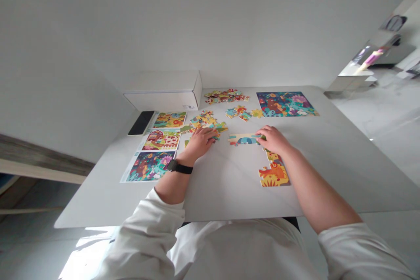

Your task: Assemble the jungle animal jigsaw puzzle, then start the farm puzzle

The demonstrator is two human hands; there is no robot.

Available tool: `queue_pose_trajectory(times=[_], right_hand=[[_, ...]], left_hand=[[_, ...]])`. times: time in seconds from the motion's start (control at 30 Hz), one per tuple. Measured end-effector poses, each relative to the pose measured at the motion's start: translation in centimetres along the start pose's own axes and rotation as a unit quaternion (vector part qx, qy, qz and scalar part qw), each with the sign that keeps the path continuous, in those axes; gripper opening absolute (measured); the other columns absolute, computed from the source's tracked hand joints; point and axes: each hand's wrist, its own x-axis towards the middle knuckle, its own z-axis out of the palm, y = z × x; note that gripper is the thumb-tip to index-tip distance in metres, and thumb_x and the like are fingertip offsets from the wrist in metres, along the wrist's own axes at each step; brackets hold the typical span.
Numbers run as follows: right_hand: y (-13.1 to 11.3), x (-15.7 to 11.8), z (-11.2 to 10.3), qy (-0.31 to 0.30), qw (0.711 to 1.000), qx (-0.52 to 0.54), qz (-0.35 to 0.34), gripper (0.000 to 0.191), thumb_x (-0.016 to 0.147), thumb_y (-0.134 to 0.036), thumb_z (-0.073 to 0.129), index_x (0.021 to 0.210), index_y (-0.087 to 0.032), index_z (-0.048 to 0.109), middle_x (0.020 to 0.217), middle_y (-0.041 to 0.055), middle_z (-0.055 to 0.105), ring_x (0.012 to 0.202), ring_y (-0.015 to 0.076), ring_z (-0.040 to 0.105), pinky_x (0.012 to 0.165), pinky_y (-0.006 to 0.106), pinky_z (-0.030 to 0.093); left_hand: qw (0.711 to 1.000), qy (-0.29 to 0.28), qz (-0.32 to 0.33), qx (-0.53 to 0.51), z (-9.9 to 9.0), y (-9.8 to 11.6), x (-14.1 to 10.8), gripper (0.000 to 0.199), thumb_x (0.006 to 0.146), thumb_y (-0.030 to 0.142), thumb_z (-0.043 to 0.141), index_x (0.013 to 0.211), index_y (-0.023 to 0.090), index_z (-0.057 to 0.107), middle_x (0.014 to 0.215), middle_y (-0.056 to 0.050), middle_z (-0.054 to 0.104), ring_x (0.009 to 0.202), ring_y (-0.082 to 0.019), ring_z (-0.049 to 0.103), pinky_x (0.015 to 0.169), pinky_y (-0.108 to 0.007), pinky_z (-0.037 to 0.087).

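My left hand (201,141), with a black watch (173,166) at the wrist, reaches into the loose jigsaw pieces (204,119) left of centre. Its fingers curl over, and a small colourful puzzle piece shows at the fingertips. My right hand (274,140) pinches the right end of a joined puzzle strip (244,140) with a blue elephant, partly covering that corner. Below this hand, joined pieces with an orange lion (274,174) run down towards me, forming a corner with the strip. The joint under my right fingers is hidden.
Three printed reference pictures (161,140) lie at the left beside a black phone (141,123). Behind them stands a white box (164,92) against the wall. More puzzle pieces (226,96) are heaped at the back, with a small group (241,113) nearer. A dark-blue animal picture (285,104) lies back right.
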Motion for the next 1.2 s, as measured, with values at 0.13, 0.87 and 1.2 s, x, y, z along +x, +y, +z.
queue_pose_trajectory(times=[0.13, 0.87, 1.2], right_hand=[[0.0, 0.0, 0.0, -0.002, 1.000, -0.004, 0.001, 0.019, 0.099, -0.024, 0.075, 0.118, -0.024, 0.082, 0.123, 0.0113, 0.078, 0.117, 0.0301, 0.072, 0.112, 0.044, 0.054], [0.6, -0.2, 0.2, 0.001, 1.000, -0.014, -0.018, 0.022, 0.101, -0.030, 0.071, 0.120, -0.024, 0.082, 0.121, 0.0126, 0.078, 0.115, 0.0313, 0.072, 0.110, 0.046, 0.056], [0.8, -0.1, 0.3, -0.002, 1.000, -0.007, -0.011, 0.024, 0.100, -0.031, 0.072, 0.120, -0.024, 0.083, 0.123, 0.0136, 0.078, 0.114, 0.0330, 0.072, 0.109, 0.050, 0.056]], left_hand=[[1.000, -0.003, 0.007, -0.001, -0.4, 0.4, -0.1, 0.041, 0.104, 0.020, 0.056, 0.135, 0.028, 0.082, 0.149, -0.008, 0.073, 0.143, -0.029, 0.063, 0.130, -0.050, 0.045], [0.962, 0.114, -0.239, 0.071, -3.9, -1.0, -0.8, 0.057, 0.096, 0.007, 0.052, 0.148, 0.023, 0.070, 0.140, -0.015, 0.072, 0.132, -0.034, 0.068, 0.117, -0.049, 0.054], [0.972, 0.073, -0.216, 0.063, -2.1, -2.5, -1.0, 0.039, 0.104, 0.038, 0.064, 0.139, 0.027, 0.077, 0.147, -0.015, 0.069, 0.139, -0.036, 0.065, 0.124, -0.053, 0.051]])
